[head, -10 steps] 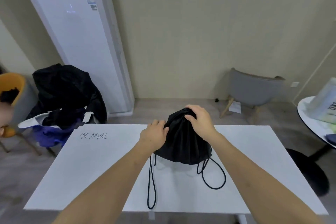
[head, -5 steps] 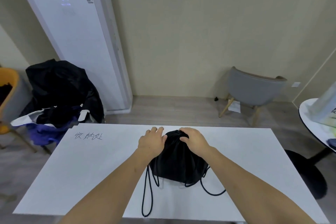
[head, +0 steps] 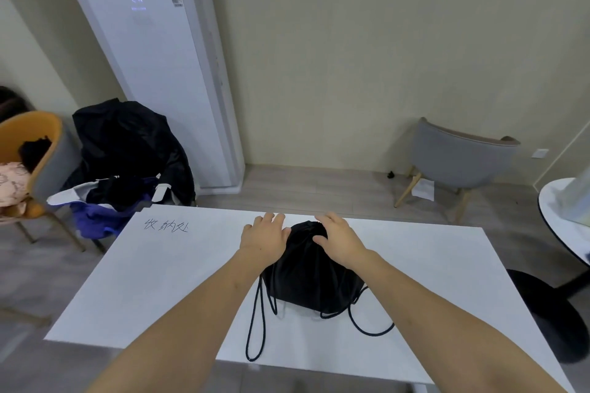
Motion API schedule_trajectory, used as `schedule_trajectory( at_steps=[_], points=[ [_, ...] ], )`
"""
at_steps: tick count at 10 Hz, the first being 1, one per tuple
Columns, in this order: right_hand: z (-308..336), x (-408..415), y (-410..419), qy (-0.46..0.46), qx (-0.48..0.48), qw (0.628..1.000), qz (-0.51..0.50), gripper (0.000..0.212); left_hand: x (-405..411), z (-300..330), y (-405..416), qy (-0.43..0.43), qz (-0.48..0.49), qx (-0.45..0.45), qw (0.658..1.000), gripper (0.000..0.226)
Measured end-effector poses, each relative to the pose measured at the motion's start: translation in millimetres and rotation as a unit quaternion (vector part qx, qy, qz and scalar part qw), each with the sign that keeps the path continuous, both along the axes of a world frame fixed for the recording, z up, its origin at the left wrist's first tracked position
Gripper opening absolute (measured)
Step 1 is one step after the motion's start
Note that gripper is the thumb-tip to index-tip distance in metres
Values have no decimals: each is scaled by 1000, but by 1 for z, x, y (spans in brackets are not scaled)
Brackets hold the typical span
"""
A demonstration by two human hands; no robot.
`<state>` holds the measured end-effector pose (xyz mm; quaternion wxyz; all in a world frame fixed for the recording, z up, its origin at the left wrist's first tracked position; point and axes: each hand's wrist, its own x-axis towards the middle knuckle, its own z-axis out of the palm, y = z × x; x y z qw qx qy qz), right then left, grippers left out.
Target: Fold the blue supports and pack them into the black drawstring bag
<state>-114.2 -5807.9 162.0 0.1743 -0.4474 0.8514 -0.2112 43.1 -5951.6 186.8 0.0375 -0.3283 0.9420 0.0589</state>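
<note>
2 bare hands rest on the black drawstring bag [head: 311,277], which sits bulging on the white tabletop [head: 431,281] near its far edge, roughly in the middle of its width; the left hand [head: 264,237] lies flat against the bag's upper left side, its grip loose with fingers straight and reaching past the bag onto the tabletop; the right hand [head: 340,241] lies over the gathered top of the bag, fingers relaxed and spread, thumb pressing into the fabric, its grip clamped on nothing; the bag's mouth is drawn together under the right hand; the blue supports cannot be seen, so whether they are inside I cannot tell; 2 loops of black cord [head: 255,325] trail from the bag's lower corners toward the near edge, 1 long on the left, 1 curling out on the right; handwritten characters [head: 166,226] mark the tabletop's far left corner; beyond stand a white floor air conditioner [head: 153,73], a grey chair [head: 459,162] against the wall, an orange chair [head: 32,143] at left, and a heap of dark clothing [head: 127,150] beside it.
</note>
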Motion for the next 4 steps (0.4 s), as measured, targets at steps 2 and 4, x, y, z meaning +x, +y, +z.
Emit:
schedule_trajectory(
  at_steps=[2, 4],
  points=[
    [31, 14, 14, 28, -2, 1000, 5, 47, 18, 28, 10, 13, 3, -9, 1000, 41],
    [70, 43, 28, 74, -16, 997, 4, 49, 52, 55, 12, 47, -19, -43, 998, 40]
  ],
)
